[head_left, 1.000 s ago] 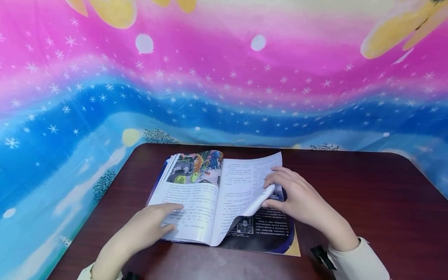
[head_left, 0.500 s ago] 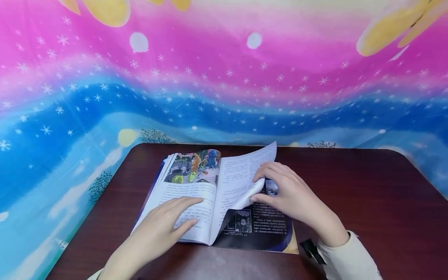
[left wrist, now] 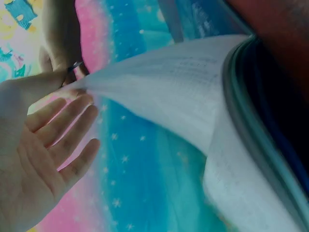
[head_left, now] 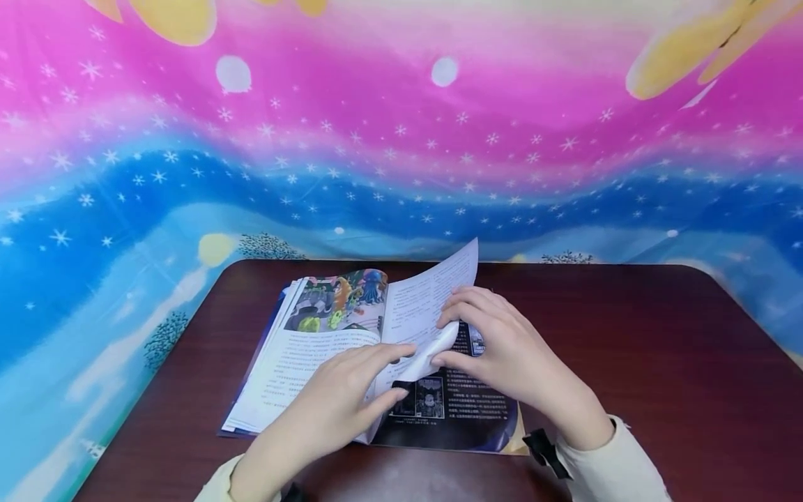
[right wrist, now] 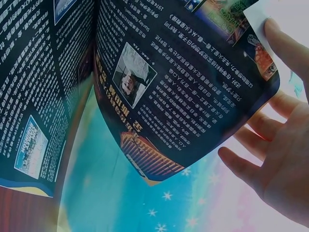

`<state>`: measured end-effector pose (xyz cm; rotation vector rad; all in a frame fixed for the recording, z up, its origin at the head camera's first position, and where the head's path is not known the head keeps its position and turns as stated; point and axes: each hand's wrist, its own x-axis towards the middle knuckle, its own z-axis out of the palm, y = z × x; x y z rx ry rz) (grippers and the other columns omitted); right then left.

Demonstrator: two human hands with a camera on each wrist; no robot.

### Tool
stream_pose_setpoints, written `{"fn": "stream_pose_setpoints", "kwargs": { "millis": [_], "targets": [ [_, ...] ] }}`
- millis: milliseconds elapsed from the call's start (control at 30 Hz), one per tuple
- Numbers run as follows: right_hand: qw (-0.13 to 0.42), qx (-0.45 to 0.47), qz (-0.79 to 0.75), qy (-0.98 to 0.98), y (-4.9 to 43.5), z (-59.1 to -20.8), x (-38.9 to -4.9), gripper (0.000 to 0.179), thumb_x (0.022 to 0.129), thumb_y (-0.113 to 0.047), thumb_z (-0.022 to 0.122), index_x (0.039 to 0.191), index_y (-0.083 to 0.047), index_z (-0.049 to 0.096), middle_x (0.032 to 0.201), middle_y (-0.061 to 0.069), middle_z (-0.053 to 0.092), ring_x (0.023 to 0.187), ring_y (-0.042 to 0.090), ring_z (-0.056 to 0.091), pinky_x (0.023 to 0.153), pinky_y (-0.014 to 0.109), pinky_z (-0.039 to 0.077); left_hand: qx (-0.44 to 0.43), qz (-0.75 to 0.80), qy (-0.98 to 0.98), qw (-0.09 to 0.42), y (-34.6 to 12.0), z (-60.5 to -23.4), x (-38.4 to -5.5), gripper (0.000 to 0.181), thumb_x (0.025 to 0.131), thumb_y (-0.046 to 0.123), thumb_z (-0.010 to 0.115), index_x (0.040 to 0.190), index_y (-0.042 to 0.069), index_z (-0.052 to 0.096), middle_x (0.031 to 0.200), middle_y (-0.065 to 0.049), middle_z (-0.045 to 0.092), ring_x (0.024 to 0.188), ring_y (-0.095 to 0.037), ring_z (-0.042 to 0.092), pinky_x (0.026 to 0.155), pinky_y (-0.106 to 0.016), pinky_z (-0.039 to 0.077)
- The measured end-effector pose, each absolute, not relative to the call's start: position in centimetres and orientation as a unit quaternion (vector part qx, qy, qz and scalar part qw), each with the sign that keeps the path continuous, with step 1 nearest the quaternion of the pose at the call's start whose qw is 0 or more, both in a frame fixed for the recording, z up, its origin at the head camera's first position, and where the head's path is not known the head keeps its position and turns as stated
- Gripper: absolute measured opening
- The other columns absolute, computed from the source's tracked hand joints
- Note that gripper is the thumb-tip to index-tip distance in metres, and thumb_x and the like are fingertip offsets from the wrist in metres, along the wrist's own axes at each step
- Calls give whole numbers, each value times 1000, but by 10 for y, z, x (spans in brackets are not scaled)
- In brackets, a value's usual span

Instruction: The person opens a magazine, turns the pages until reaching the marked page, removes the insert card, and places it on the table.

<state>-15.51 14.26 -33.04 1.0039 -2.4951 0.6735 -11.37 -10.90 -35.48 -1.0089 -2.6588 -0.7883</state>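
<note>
An open magazine (head_left: 326,376) lies on the table, its left side showing a colourful picture above printed text. My right hand (head_left: 502,341) pinches the outer edge of a lifted magazine page (head_left: 417,300), which curls up and leftward. In the right wrist view, the dark, printed underside of that page (right wrist: 193,92) shows, with the thumb on one face and the other fingers behind it. My left hand (head_left: 332,390) reaches over the magazine to the page's lower edge, thumb and forefinger apart. Its fingers (left wrist: 77,159) are spread and nearly straight in the left wrist view.
Dark brown wooden table (head_left: 659,362) surrounds the magazine. Behind it hangs a pink and blue cloth (head_left: 376,160) with snowflakes. Another dark page (head_left: 458,418) with text and a small picture lies beneath the lifted one.
My left hand has moved right, from the left page to the lifted page's lower edge. The right hand has shifted slightly left, and the page it holds stands up more steeply.
</note>
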Motion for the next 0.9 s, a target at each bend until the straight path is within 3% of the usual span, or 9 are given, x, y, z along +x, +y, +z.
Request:
{"fn": "stream_pose_setpoints", "kwargs": {
  "millis": [300, 533, 733, 900],
  "targets": [
    [187, 356, 227, -887, 139, -327, -148, 43, 75, -40, 86, 107, -16, 68, 122, -2, 62, 129, 21, 48, 107, 46, 38, -363, -246, -873, 215, -100, -367, -111, 50, 89, 11, 74, 136, 17, 58, 121, 3, 67, 107, -13, 65, 89, -35, 54],
    [169, 340, 257, -889, 143, -323, -140, 67, 78, -38, 84, 136, -16, 58, 147, 3, 49, 142, 24, 35, 111, 55, 32, -341, -233, -881, 233, -103, -366, -112, 57, 86, 2, 70, 140, 15, 55, 128, 0, 65, 111, -18, 65, 92, -37, 53],
    [198, 341, 275, -877, 148, -318, -139, 69, 80, -30, 84, 140, -15, 54, 149, 2, 47, 139, 24, 39, 108, 53, 36, -338, -239, -875, 250, -108, -362, -115, 67, 85, 1, 71, 146, 18, 49, 138, -2, 59, 115, -21, 63, 91, -39, 54],
    [188, 338, 279, -879, 147, -317, -140, 65, 82, -31, 82, 140, -19, 54, 147, -2, 48, 138, 21, 41, 108, 51, 37, -325, -235, -882, 248, -114, -358, -113, 60, 89, 6, 68, 145, 22, 52, 135, 2, 62, 113, -18, 64, 93, -38, 53]
  ]
}}
